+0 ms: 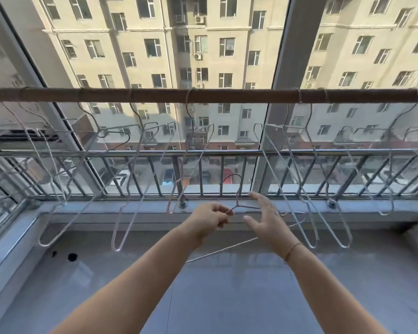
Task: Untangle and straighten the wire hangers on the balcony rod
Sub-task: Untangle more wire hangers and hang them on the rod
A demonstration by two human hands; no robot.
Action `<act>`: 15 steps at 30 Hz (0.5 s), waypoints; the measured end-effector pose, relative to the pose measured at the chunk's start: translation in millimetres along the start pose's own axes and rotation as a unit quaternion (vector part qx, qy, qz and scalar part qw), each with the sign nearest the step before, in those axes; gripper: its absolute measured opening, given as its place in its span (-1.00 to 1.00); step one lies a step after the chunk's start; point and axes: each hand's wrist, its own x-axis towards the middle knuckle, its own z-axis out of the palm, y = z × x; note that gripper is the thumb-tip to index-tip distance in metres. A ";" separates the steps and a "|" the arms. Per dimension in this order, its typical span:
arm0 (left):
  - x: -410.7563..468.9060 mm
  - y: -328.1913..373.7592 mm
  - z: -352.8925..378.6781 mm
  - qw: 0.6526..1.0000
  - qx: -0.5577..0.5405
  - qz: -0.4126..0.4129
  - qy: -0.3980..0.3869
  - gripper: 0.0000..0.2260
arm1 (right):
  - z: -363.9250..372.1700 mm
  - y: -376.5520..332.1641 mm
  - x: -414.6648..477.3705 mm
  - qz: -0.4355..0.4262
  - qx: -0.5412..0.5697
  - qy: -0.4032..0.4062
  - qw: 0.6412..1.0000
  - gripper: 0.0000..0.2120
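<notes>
Head view: loose wire hanger [237,197] held below the rod [155,95]

Left hand [209,219] pinches the hanger's shoulder just beside the twisted neck, its fingers [223,210] curled onto the wire. Right hand [263,219] hovers close beside it, fingers spread wide and holding nothing. The hanger is off the rod, hook up, with its bottom bar slanting down behind the right wrist. Such thin wire looks light and springy, and is likely to bend easily and snag its neighbours. The neck and shoulders seem the firmest holds, leaving the hook free for the rod. Other hangers [117,249] dangle tilted along the rod, some crossing
</notes>
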 end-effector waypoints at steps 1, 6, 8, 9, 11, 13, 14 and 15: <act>0.1 -3.4 -2.0 1.000 0.012 0.010 0.003 -0.78 | 0.0 4.2 1.5 0.001 -0.031 -0.004 1.000 -0.48; -0.8 -18.1 -12.2 0.998 0.049 0.026 -0.003 -0.83 | -5.8 13.9 -2.4 0.034 -0.113 -0.031 0.992 -0.84; 0.4 -24.0 -11.6 0.996 0.078 0.039 0.011 -0.85 | -8.1 13.1 -8.6 0.038 -0.067 -0.057 0.995 -0.89; 1.2 -26.2 -10.2 0.992 0.102 0.054 0.043 -0.88 | -7.4 13.1 -12.1 0.042 -0.048 -0.059 0.996 -0.84; 3.5 -31.0 -6.1 0.975 0.129 0.087 0.158 -0.89 | -3.1 12.7 -22.0 0.062 -0.006 -0.041 0.997 -0.81; -1.2 -32.9 2.4 0.966 0.057 0.088 0.235 -0.91 | 4.7 10.2 -33.5 0.093 0.063 -0.014 0.994 -0.83; -5.5 -31.6 8.7 0.971 0.014 0.069 0.230 -0.88 | 8.4 7.6 -38.9 0.106 0.105 -0.006 0.989 -0.83; -8.7 -31.0 16.4 0.976 -0.040 0.057 0.204 -0.84 | 11.1 3.7 -44.0 0.114 0.149 0.002 0.982 -0.84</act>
